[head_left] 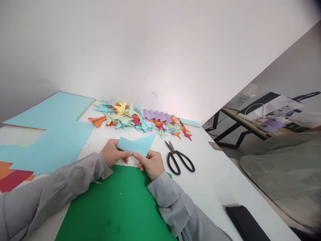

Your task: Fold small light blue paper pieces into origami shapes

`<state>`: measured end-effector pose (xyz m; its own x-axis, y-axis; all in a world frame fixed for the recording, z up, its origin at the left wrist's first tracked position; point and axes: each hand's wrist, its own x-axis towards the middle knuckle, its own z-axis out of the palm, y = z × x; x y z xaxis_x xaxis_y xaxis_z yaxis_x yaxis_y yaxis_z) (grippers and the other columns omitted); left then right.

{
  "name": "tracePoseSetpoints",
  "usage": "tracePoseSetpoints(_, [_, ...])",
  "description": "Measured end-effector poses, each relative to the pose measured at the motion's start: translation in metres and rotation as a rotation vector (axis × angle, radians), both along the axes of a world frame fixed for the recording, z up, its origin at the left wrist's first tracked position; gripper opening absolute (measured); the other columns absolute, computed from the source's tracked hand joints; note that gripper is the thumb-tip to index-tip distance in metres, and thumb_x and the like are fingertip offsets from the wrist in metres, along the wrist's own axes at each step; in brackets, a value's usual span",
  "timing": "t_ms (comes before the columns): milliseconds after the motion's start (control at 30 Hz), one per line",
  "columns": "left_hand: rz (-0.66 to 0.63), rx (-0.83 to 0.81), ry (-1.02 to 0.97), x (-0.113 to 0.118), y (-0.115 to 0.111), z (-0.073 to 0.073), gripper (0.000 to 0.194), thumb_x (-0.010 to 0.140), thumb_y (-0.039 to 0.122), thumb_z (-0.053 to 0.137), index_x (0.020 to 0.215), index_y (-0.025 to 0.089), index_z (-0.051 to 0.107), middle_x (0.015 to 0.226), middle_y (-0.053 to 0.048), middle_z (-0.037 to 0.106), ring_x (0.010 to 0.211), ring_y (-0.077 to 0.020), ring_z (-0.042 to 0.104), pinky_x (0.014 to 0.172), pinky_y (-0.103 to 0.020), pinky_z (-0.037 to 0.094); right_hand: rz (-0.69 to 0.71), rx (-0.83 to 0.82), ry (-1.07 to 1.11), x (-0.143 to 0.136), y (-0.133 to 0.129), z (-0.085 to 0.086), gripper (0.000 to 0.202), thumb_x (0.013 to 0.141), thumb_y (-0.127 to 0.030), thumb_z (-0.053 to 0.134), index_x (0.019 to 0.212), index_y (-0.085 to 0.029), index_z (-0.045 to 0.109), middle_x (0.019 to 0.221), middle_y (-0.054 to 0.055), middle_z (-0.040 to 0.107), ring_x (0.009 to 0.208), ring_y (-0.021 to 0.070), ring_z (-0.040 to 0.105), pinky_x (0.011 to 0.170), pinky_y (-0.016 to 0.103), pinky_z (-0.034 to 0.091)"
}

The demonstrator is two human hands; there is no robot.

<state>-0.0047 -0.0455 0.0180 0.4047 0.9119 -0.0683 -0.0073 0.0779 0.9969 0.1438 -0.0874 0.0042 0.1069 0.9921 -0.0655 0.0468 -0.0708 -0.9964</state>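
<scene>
Between my two hands is a folded piece of light blue paper (pixel 136 144), raised a little above the far edge of a green sheet (pixel 112 204). My left hand (pixel 114 153) pinches its left side and lower edge. With thumb and fingers, my right hand (pixel 152 163) grips the lower right part. Both thumbs meet near the middle of the lower edge. One pointed corner of the paper sticks up to the right. Black-handled scissors (pixel 178 159) lie to the right of my right hand, blades slightly apart.
Behind my hands lies a pile of small folded paper shapes (pixel 125 115) with a pleated purple strip (pixel 157 116). Large light blue sheets (pixel 62 147) cover the left, beside orange and red pieces (pixel 16 180). A black object (pixel 247 222) rests at the front right.
</scene>
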Motion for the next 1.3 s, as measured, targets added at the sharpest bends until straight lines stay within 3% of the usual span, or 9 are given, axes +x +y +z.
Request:
tracePoseSetpoints(200, [0.001,-0.048,-0.067,0.0,0.002,-0.003,0.027,0.046,0.023,0.077,0.055,0.012,0.054,0.037,0.002,0.055,0.035,-0.0099,0.05,0.039,-0.022,0.044,-0.018,0.004,-0.051,0.001,0.0,-0.001,0.041,0.055,-0.044,0.072,0.04,-0.016,0.045,0.029,-0.005,0.044,0.025,0.0045,0.035,0.028,0.018,0.024])
tracePoseSetpoints(433, [0.062,-0.096,-0.119,-0.001,0.007,-0.011,0.027,0.047,0.02,0.077,0.057,0.012,0.053,0.038,0.003,0.055,0.035,-0.0095,0.049,0.038,-0.022,0.044,0.029,0.014,0.016,0.002,0.001,-0.004,0.041,0.054,-0.05,0.068,0.046,-0.017,0.047,0.037,-0.002,0.054,0.03,0.0067,0.043,0.032,0.018,0.032])
tracePoseSetpoints(600, [0.063,-0.119,-0.145,-0.001,0.008,-0.013,0.027,0.047,0.019,0.077,0.057,0.012,0.053,0.038,0.003,0.055,0.034,-0.0094,0.049,0.037,-0.021,0.044,-0.011,0.034,-0.086,0.001,0.0,-0.002,0.044,0.057,-0.049,0.067,0.042,-0.019,0.038,0.028,-0.006,0.043,0.025,0.0044,0.033,0.03,0.018,0.022])
tracePoseSetpoints(833, [0.071,-0.122,-0.153,0.0,0.007,-0.01,0.028,0.045,0.021,0.078,0.055,0.012,0.054,0.037,0.002,0.055,0.033,-0.0094,0.048,0.036,-0.021,0.042,-0.056,0.1,-0.142,0.002,0.001,-0.008,0.046,0.058,-0.047,0.066,0.038,-0.02,0.035,0.026,-0.008,0.037,0.028,0.0035,0.028,0.033,0.019,0.021])
tracePoseSetpoints(1200, [0.065,-0.064,-0.085,0.0,0.006,-0.009,0.023,0.051,0.024,0.075,0.057,0.011,0.058,0.037,0.003,0.054,0.032,-0.008,0.048,0.036,-0.02,0.042,-0.065,0.092,0.122,0.006,0.006,-0.015,0.045,0.064,-0.051,0.062,0.042,-0.018,0.04,0.027,-0.008,0.038,0.024,0.0029,0.027,0.028,0.017,0.019])
tracePoseSetpoints(1300, [0.064,-0.043,-0.066,0.001,0.005,-0.007,0.022,0.052,0.024,0.075,0.057,0.011,0.057,0.037,0.003,0.054,0.032,-0.008,0.047,0.036,-0.02,0.042,-0.024,0.075,0.131,0.005,0.004,-0.012,0.04,0.062,-0.047,0.066,0.046,-0.016,0.047,0.034,-0.005,0.048,0.028,0.0044,0.038,0.03,0.017,0.027])
